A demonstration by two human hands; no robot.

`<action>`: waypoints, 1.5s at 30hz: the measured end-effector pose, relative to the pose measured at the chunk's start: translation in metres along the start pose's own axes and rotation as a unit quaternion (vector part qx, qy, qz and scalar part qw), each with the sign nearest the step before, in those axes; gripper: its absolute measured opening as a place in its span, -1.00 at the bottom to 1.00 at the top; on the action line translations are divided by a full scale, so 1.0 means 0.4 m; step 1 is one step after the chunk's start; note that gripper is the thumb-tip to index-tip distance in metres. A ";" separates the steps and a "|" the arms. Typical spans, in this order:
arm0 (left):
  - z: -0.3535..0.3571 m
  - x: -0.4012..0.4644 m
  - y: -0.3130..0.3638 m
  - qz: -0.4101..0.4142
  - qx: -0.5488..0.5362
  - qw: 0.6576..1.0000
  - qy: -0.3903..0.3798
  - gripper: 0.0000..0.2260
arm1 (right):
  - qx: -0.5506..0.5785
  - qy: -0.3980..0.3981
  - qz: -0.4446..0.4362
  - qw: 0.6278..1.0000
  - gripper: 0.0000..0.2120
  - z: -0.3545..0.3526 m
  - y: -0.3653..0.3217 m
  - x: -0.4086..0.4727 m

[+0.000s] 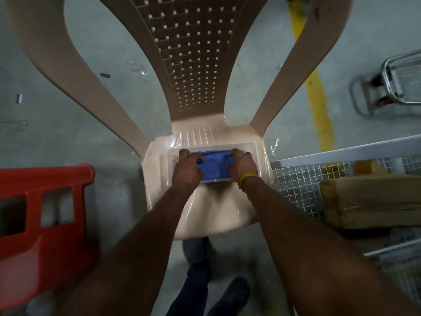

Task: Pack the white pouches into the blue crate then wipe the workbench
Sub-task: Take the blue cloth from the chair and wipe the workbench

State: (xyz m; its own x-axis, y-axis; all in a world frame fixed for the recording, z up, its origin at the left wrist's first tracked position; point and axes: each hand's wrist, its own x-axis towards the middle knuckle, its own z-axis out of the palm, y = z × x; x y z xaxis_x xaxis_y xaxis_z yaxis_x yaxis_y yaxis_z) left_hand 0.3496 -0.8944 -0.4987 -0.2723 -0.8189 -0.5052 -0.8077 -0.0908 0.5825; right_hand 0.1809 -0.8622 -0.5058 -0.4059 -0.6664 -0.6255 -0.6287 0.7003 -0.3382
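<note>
In the head view, the left hand (186, 171) and right hand (242, 166) each clench an end of a crumpled blue cloth (213, 166) lying in a clear plastic tray (250, 148) on a beige plastic chair (205, 201). No white pouches or blue crate show. To lift it well, I judge both grips should rise together so the light tray stays put.

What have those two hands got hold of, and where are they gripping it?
A bunched blue cloth in a clear plastic box on the chair seat. The left hand grips its left end, the right hand its right end.
</note>
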 end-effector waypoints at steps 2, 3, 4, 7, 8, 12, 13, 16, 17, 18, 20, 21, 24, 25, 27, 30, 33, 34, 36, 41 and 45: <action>-0.008 -0.008 0.005 0.019 -0.011 1.000 0.013 -0.67 | 0.041 0.024 0.002 0.999 -0.58 -0.012 -0.002 -0.008; -0.016 -0.015 0.012 0.022 -0.016 0.999 0.020 -0.70 | 0.056 0.033 -0.003 0.998 -0.56 -0.020 -0.005 -0.018; -0.022 -0.022 0.018 0.029 -0.014 0.999 0.026 -0.72 | 0.067 0.043 -0.011 0.997 -0.54 -0.028 -0.009 -0.031; -0.054 -0.065 0.047 0.073 0.023 0.996 0.048 -0.64 | 0.097 0.082 -0.054 0.990 -0.52 -0.056 -0.020 -0.096; -0.068 -0.083 0.054 0.083 0.033 0.994 0.058 -0.62 | 0.093 0.095 -0.076 0.988 -0.54 -0.066 -0.020 -0.124; -0.131 -0.172 0.103 0.115 0.028 0.989 0.094 -0.61 | 0.052 0.135 -0.165 0.976 -0.69 -0.133 -0.016 -0.256; -0.147 -0.198 0.120 0.128 0.021 0.986 0.101 -0.61 | 0.046 0.154 -0.184 0.970 -0.73 -0.153 -0.018 -0.295; -0.198 -0.288 0.170 0.186 0.001 0.975 0.125 -0.66 | 0.074 0.206 -0.223 0.950 -0.74 -0.199 -0.012 -0.412; -0.216 -0.323 0.187 0.208 -0.003 0.969 0.132 -0.67 | 0.093 0.218 -0.229 0.944 -0.75 -0.216 -0.006 -0.454; -0.234 -0.358 0.201 0.231 -0.003 0.963 0.140 -0.67 | 0.104 0.230 -0.237 0.938 -0.77 -0.237 0.002 -0.497; -0.271 -0.434 0.229 0.267 0.007 0.953 0.143 -0.69 | 0.111 0.249 -0.252 0.929 -0.77 -0.285 0.016 -0.596; -0.290 -0.475 0.246 0.284 0.016 0.948 0.141 -0.70 | 0.112 0.259 -0.260 0.924 -0.77 -0.311 0.022 -0.649; -0.339 -0.599 0.305 0.344 0.043 0.928 0.138 -0.73 | 0.113 0.277 -0.263 0.917 -0.75 -0.373 0.039 -0.818; -0.353 -0.640 0.328 0.364 0.041 0.920 0.139 -0.75 | 0.113 0.285 -0.265 0.914 -0.72 -0.390 0.046 -0.876; -0.374 -0.726 0.369 0.405 0.034 0.902 0.146 -0.76 | 0.115 0.307 -0.280 0.902 -0.66 -0.423 0.069 -0.992; -0.377 -0.858 0.413 0.472 0.038 0.870 0.141 -0.70 | 0.114 0.357 -0.299 0.877 -0.60 -0.466 0.121 -1.166; -0.348 -0.992 0.443 0.529 0.044 0.840 0.111 -0.63 | 0.104 0.399 -0.278 0.867 -0.56 -0.465 0.204 -1.336; -0.332 -1.037 0.453 0.546 0.048 0.831 0.096 -0.62 | 0.091 0.416 -0.266 0.864 -0.54 -0.455 0.239 -1.396; -0.291 -1.127 0.472 0.583 0.058 0.808 0.067 -0.59 | 0.070 0.446 -0.243 0.859 -0.54 -0.423 0.311 -1.522; -0.150 -1.363 0.523 0.683 0.069 0.728 0.000 -0.58 | 0.077 0.500 -0.127 0.853 -0.58 -0.311 0.485 -1.842; -0.022 -1.556 0.586 0.728 0.047 0.682 -0.053 -0.58 | 0.102 0.548 -0.037 0.829 -0.64 -0.252 0.595 -2.053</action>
State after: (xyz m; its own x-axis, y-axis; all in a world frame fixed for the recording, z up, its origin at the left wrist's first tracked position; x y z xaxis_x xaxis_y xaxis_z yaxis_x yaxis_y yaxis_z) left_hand 0.3345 -0.4111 -0.0421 -0.8536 0.0443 0.5191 0.3312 0.8152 0.4751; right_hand 0.2976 -0.1741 -0.0017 -0.8007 -0.4633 0.3798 -0.5989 0.6007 -0.5296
